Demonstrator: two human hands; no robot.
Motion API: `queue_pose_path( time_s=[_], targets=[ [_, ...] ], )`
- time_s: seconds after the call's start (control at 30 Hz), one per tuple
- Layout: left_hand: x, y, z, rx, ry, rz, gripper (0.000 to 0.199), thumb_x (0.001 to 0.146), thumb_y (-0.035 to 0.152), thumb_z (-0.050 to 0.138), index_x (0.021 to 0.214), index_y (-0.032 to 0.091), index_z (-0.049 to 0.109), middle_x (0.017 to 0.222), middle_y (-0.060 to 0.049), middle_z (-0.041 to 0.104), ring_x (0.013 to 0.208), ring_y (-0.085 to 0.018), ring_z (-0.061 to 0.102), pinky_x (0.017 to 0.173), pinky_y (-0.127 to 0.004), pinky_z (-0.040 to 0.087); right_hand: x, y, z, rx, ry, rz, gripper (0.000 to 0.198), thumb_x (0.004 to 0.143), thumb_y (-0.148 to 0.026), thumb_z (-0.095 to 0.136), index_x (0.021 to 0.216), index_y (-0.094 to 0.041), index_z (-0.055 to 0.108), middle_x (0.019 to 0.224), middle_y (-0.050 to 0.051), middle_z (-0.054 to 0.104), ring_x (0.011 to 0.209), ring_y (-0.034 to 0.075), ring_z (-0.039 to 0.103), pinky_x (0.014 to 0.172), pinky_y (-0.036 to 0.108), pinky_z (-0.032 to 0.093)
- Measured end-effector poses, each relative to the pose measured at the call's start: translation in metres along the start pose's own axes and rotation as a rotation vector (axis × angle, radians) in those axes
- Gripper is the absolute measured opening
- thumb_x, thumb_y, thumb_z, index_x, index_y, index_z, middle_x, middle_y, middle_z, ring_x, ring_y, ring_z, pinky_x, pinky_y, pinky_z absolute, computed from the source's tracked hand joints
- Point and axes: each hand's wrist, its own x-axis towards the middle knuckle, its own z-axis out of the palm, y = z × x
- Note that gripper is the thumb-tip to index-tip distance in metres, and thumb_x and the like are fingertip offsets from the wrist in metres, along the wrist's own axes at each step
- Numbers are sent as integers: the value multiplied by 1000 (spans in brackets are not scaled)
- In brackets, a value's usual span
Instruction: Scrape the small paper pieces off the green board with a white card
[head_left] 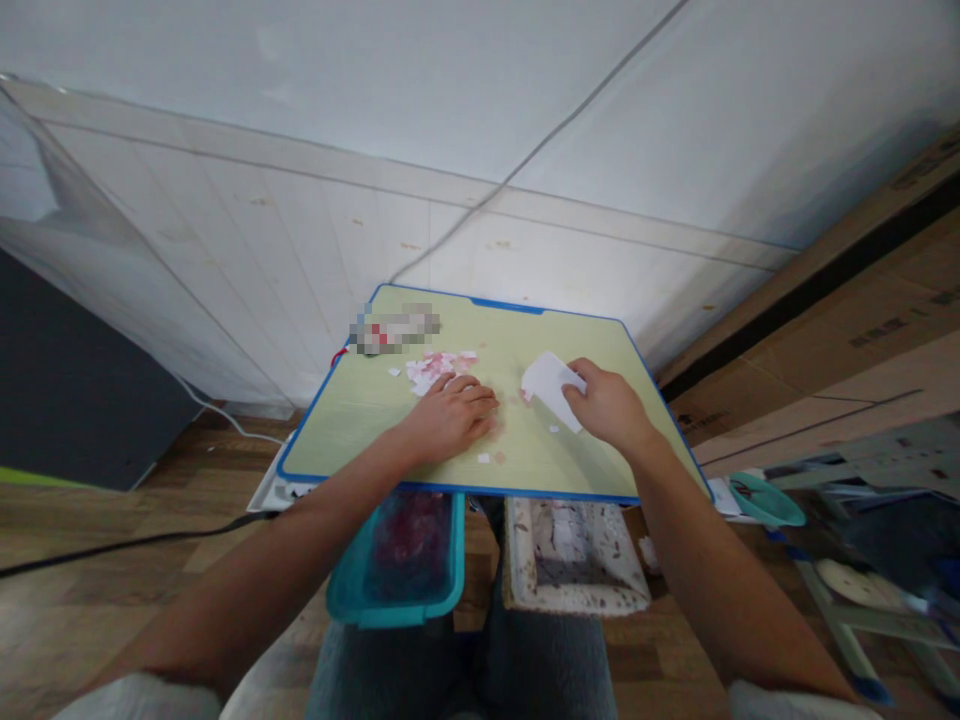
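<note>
My right hand (609, 402) grips a white flat card (553, 388) with a rounded corner, thumb on top, tilted over the right part of the yellow-green board (360, 430). Small pink bits show at the card's left edge. Palm down, my left hand (454, 418) lies on the board with its fingers stretched to the right, slightly bent; what is under them is hidden. Just beyond these fingers is a heap of small white and pink paper-like pieces (433, 370). A few loose pieces (484, 458) lie close to the board's near edge.
A blurred-out object (397, 328) lies at the board's far left corner. Below the near edge are a teal tub (396, 612) with dark red contents and a speckled white foam box (577, 600). Cardboard boxes (810, 340) lean on the right; a wall (300, 220) stands behind.
</note>
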Motion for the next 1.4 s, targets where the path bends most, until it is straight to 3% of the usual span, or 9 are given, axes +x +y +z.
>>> queue_pose_path(
  time_s=[0.37, 0.6, 0.77, 0.93, 1.17, 1.27, 1.4],
  targets=[
    [-19, -19, -7, 102, 71, -114, 37, 104, 41, 44, 125, 26, 71, 134, -6, 67, 134, -28, 50, 118, -49, 30, -1, 16, 5, 62, 2, 24, 39, 96, -36, 48, 129, -20, 63, 113, 13, 76, 103, 28, 70, 88, 34, 49],
    [-27, -11, -9, 104, 129, -161, 41, 104, 38, 44, 138, 26, 64, 141, -7, 63, 135, -29, 49, 117, -51, 32, -7, 21, 4, 41, 8, 37, 40, 96, -36, 47, 128, -19, 63, 109, 14, 76, 99, 29, 71, 85, 34, 49],
    [-37, -15, -9, 82, 111, -184, 38, 103, 39, 46, 134, 31, 67, 140, -6, 63, 134, -28, 49, 117, -51, 33, -10, 25, 4, 12, 53, 69, 39, 98, -36, 44, 128, -18, 63, 111, 16, 76, 102, 30, 71, 87, 36, 50],
    [-43, -21, -4, 72, 90, -177, 38, 103, 47, 47, 134, 37, 67, 146, -3, 59, 140, -29, 44, 120, -56, 27, 14, 0, 1, -8, 58, 24, 42, 99, -38, 44, 134, -21, 60, 115, 15, 76, 104, 30, 70, 85, 37, 51],
    [-45, -26, -5, 104, 133, -230, 38, 103, 43, 45, 132, 32, 68, 145, -5, 60, 139, -30, 45, 119, -55, 29, 68, -54, -6, -148, 4, -27, 44, 102, -35, 42, 142, -27, 59, 121, 16, 74, 110, 30, 70, 87, 39, 51],
    [-44, -28, -6, 85, 132, -226, 40, 103, 43, 46, 137, 33, 65, 145, -6, 59, 139, -29, 45, 120, -55, 29, 63, -64, -1, -176, -37, -90, 44, 104, -34, 37, 140, -29, 62, 120, 15, 75, 110, 29, 70, 87, 38, 51],
    [-40, -30, -5, 77, 115, -197, 42, 103, 47, 46, 140, 38, 63, 148, -5, 57, 142, -30, 42, 121, -56, 26, 32, -70, 5, -193, -68, -212, 44, 106, -34, 34, 137, -30, 64, 119, 12, 77, 109, 27, 71, 88, 36, 50]
  ],
)
